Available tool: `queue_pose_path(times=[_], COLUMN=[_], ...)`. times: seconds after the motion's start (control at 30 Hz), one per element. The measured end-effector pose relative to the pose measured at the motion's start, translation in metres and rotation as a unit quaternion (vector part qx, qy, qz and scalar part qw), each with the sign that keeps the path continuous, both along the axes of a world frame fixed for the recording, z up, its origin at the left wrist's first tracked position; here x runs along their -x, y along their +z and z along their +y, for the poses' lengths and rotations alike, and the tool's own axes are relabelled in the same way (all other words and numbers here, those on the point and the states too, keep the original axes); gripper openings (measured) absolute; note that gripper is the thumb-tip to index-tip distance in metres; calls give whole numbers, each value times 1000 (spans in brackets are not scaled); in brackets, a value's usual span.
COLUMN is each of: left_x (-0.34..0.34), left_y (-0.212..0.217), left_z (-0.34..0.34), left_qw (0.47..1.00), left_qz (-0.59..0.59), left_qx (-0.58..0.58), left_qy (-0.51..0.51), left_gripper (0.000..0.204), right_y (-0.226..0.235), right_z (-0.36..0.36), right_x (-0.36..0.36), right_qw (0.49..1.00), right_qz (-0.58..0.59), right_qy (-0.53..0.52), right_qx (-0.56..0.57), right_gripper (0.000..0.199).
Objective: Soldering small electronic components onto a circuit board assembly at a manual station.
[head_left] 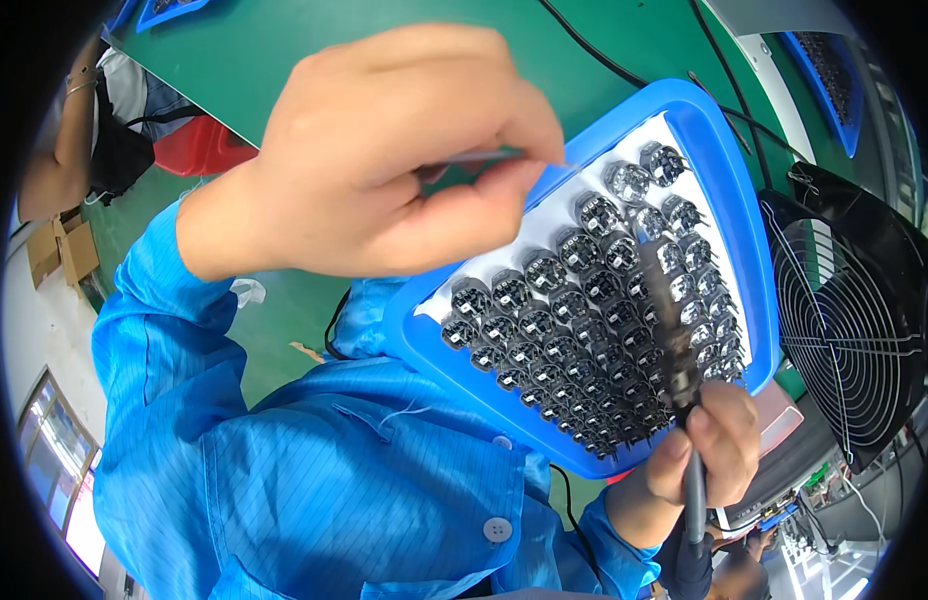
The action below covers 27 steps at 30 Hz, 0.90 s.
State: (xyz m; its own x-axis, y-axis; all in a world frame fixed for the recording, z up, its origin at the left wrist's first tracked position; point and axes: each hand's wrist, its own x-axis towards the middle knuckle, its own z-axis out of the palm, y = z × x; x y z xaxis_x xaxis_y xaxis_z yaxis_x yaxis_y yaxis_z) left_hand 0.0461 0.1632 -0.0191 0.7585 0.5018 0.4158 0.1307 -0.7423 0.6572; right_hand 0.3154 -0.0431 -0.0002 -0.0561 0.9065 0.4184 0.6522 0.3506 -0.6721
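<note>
My left hand [384,150] is above the upper left side of a blue tray [409,325], its thumb and fingers pinched on a thin silvery wire [474,157]. The wire's end sticks out past the fingertips, over the tray. At the tray's lower right, my right hand [719,440] grips the dark handle of a soldering iron [676,365]. Its brown metal barrel points up across the tray, with the tip blurred over the parts. Rows of small round black electronic parts [584,290] with pins stand on a white liner in the tray.
A black fan with a wire guard [849,335] stands right of the tray. Black cables [594,45] cross the green table [334,25]. Further blue trays [829,90] lie at the upper right and upper left. Another person's arm [74,130] and a red stool [199,148] are at left.
</note>
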Motion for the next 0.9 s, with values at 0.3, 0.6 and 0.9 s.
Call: queue_pose_path(times=[0.3,0.6,0.9], left_x=[-1,-8,-12], left_y=[-13,-24,-30], left_z=[-11,-12,-17], left_qw=[1000,1000,1000], left_qz=[10,11,19], left_qx=[16,8,-13], left_qy=[-20,-25,-17], left_gripper=[21,22,21], right_y=[-13,-17,-20], right_z=[9,6,6], right_x=[10,13,9], right_qw=[999,999,999], right_qz=[24,19,26], right_qy=[10,5,24], right_qx=[26,28,28], right_gripper=[17,18,19])
